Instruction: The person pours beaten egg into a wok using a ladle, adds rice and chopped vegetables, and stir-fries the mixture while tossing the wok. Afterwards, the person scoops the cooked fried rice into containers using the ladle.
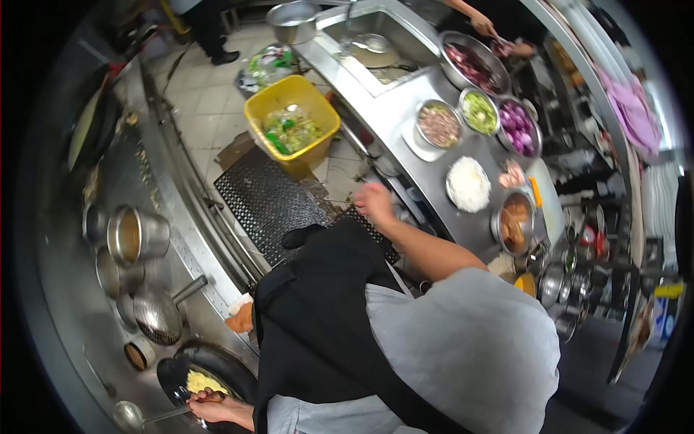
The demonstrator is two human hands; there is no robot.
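Note:
At the lower left, my left hand (213, 407) is closed around the handle of a metal ladle (129, 417), whose bowl points to the left. Just beyond that hand is a black wok (194, 356) holding a soft yellow food (206, 383), which looks like egg; my forearm hides part of the wok. My right hand (376, 204) hangs in the gap between the stove and the counter, touching nothing visible. It is blurred, so how its fingers lie does not show.
A perforated strainer (159, 316) and metal pots (137, 237) stand on the stove side. On the floor are a yellow bin (254, 119) and a black mat (271, 206). The counter (390, 116) bears bowls of meat, onions (517, 126) and white shreds (468, 184). Another person's hands (484, 25) work over a meat bowl.

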